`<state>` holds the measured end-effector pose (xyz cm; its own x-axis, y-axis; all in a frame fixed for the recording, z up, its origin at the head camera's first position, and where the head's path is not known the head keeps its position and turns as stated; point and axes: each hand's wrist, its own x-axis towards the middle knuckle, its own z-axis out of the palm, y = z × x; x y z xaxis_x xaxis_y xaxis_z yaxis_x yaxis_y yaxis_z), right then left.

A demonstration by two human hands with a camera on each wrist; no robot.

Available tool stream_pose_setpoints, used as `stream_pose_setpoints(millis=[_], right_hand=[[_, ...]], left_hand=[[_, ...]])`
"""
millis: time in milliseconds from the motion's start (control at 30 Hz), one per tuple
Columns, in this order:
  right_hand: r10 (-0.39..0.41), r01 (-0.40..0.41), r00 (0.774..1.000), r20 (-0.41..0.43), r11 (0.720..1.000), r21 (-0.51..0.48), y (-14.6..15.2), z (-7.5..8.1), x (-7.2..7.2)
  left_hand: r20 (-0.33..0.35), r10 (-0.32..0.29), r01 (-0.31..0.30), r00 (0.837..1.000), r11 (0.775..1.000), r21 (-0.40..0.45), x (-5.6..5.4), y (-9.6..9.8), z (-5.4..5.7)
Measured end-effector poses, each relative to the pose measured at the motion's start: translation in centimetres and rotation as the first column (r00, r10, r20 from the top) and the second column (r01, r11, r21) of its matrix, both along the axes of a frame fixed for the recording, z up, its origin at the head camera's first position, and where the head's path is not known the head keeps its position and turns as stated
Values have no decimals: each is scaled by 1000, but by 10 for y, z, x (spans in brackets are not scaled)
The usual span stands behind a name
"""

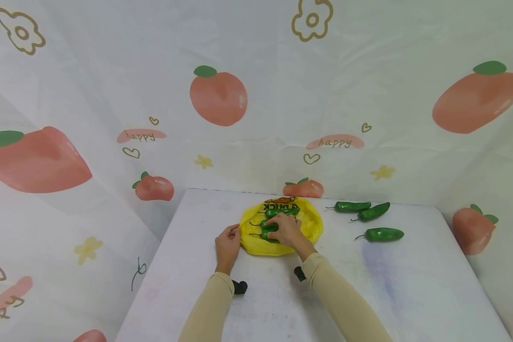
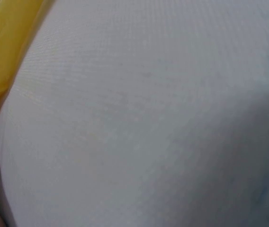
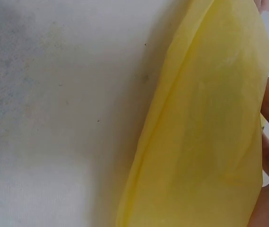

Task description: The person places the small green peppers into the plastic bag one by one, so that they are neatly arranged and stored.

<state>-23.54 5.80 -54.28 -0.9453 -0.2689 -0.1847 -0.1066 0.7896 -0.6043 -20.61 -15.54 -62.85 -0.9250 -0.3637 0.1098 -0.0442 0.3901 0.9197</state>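
A yellow plastic bag (image 1: 250, 246) lies on the white table with its mouth spread wide and dark lettering on its far inner side. My left hand (image 1: 228, 244) pinches the bag's left rim between thumb and fingers. Inside the bag, several green chili peppers lie side by side, stems to the left; the farthest pepper (image 1: 278, 213) is apart from my fingers. Reaching in from the right, my right hand (image 1: 288, 230) grips a nearer green pepper (image 1: 265, 234), partly covering it. The bag's yellow side (image 3: 210, 123) hides most of that hand in the right wrist view.
To the right of the bag, three more green peppers lie on the table: one at the back (image 1: 352, 206), one slanting beside it (image 1: 374, 211) and one nearer (image 1: 384, 234). A white printed curtain (image 1: 261, 156) encloses the table's back and sides.
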Motion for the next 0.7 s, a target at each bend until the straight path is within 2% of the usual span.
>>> stream_pose_setpoints(millis=[167, 300, 500, 700], right_hand=[[19, -18, 999, -39, 1000, 23, 4, -1, 2], [34, -28, 992, -125, 998, 48, 6, -1, 5], [67, -27, 956, -285, 990, 141, 7, 0, 10], [65, 10, 932, -358, 979, 202, 11, 3, 16]], left_hand=[[8, -9, 9, 1000, 1000, 1, -1, 1, -2], [15, -19, 19, 1000, 1000, 6, 0, 1, -1], [24, -8, 7, 1000, 1000, 2, 2, -1, 2], [26, -4, 4, 1000, 1000, 8, 2, 1, 4]])
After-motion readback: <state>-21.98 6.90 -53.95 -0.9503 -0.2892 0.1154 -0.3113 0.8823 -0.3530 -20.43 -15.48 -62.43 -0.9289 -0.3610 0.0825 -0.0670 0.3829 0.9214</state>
